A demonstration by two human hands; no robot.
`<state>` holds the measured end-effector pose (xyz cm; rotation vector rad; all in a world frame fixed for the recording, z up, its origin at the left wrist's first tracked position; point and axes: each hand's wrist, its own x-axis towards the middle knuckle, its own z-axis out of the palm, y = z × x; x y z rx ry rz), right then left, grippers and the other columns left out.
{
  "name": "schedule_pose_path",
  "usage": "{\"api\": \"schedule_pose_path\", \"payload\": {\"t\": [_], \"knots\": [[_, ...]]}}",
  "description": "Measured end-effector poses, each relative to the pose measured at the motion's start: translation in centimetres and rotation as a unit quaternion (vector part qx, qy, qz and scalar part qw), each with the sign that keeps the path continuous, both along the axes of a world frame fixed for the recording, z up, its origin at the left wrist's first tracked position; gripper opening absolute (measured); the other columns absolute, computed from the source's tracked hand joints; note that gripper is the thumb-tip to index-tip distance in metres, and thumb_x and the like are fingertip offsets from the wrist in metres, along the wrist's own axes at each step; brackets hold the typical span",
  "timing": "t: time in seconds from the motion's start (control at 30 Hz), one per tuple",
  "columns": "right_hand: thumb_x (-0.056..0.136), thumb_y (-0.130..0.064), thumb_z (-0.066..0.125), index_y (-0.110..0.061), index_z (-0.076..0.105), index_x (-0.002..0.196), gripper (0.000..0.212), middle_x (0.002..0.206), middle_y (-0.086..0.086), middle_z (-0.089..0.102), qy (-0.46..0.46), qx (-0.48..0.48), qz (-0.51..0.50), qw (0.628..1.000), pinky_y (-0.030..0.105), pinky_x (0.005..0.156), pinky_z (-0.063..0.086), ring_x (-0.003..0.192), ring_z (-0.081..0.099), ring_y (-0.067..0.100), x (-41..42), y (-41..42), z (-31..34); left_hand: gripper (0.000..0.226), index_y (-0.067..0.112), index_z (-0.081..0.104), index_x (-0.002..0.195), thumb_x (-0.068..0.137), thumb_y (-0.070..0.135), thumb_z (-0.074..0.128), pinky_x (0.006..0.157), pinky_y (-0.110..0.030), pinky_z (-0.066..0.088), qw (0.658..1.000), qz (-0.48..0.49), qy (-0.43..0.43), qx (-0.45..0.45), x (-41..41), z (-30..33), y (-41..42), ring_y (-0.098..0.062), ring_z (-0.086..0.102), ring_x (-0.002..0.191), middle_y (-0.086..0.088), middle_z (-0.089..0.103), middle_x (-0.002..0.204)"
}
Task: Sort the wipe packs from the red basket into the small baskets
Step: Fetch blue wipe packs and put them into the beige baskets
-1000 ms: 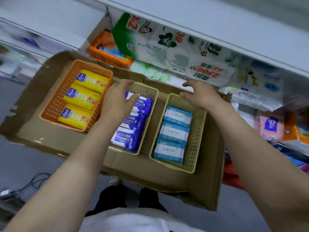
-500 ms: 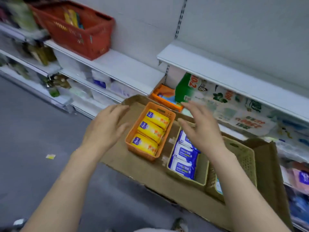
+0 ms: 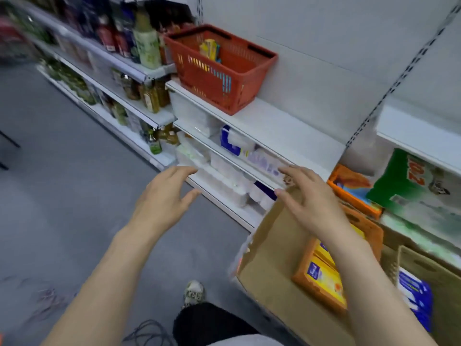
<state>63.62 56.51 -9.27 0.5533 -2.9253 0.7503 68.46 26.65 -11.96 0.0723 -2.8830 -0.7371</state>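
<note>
My left hand [image 3: 163,199] and right hand [image 3: 310,202] are both raised with fingers spread and loose, holding nothing.

The red basket [image 3: 219,71] sits on a white shelf [image 3: 274,126] above and beyond both hands, well apart from them; my left hand is below it and a little to its left, my right hand below it and to its right; yellow packs [image 3: 209,49] stand up inside the red basket; below the red basket and to its right, under my right forearm, a cardboard box [image 3: 269,265] holds an orange small basket [image 3: 303,268] with yellow wipe packs [image 3: 323,277] in it; further right of the red basket, at the frame edge, blue wipe packs [image 3: 412,295] lie in a beige small basket [image 3: 404,258].
</note>
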Motion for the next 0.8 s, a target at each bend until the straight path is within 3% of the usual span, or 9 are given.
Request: {"api": "schedule_pose_path", "payload": {"t": [0.1, 0.23, 0.53, 0.7, 0.8], "knots": [[0.093, -0.033, 0.063, -0.025, 0.056, 0.136, 0.044, 0.138, -0.001, 0.054, 0.017, -0.051, 0.005, 0.999, 0.025, 0.104, 0.034, 0.130, 0.047, 0.017, -6.2, -5.8, 0.5, 0.046, 0.023, 0.055, 0.134, 0.091, 0.037, 0.065, 0.100, -0.038, 0.043, 0.999, 0.012, -0.002, -0.033, -5.1, 1.7, -5.5, -0.021, 0.052, 0.124, 0.003, 0.057, 0.132], [0.094, -0.033, 0.062, -0.027, 0.054, 0.138, 0.045, 0.142, 0.000, 0.051, 0.014, -0.079, 0.001, 0.997, 0.027, 0.106, 0.034, 0.134, 0.044, 0.016, -13.6, -12.8, 2.0, 0.046, 0.027, 0.054, 0.134, 0.092, 0.038, 0.065, 0.099, -0.038, 0.044, 0.997, 0.005, -0.015, -0.075, -12.3, 4.8, -11.6, -0.019, 0.051, 0.125, 0.006, 0.055, 0.135], [0.094, -0.032, 0.064, -0.026, 0.052, 0.140, 0.048, 0.140, -0.005, 0.052, 0.022, -0.049, -0.064, 0.997, 0.013, 0.096, 0.028, 0.127, 0.047, 0.011, -27.4, -21.7, 4.0, 0.048, 0.026, 0.054, 0.135, 0.090, 0.038, 0.067, 0.098, -0.033, 0.042, 0.997, -0.058, 0.017, -0.038, -30.5, 4.3, -19.9, -0.016, 0.052, 0.121, 0.004, 0.055, 0.136], [0.092, -0.031, 0.065, -0.024, 0.054, 0.137, 0.047, 0.136, -0.005, 0.054, 0.053, -0.064, -0.139, 0.987, 0.030, 0.100, 0.044, 0.120, 0.053, 0.013, -34.9, -25.7, 4.0, 0.050, 0.023, 0.056, 0.135, 0.089, 0.034, 0.070, 0.104, -0.036, 0.040, 0.989, -0.138, 0.047, -0.007, -43.0, 3.7, -22.9, -0.018, 0.047, 0.131, 0.001, 0.052, 0.141], [0.091, -0.028, 0.067, -0.021, 0.056, 0.136, 0.046, 0.135, -0.001, 0.055, 0.041, -0.049, -0.181, 0.981, 0.033, 0.099, 0.044, 0.118, 0.055, 0.017, -39.4, -28.0, 4.4, 0.047, 0.017, 0.059, 0.131, 0.088, 0.030, 0.072, 0.105, -0.035, 0.039, 0.982, -0.181, 0.054, 0.012, -49.1, 4.5, -24.1, -0.022, 0.050, 0.128, -0.003, 0.055, 0.136]]}}
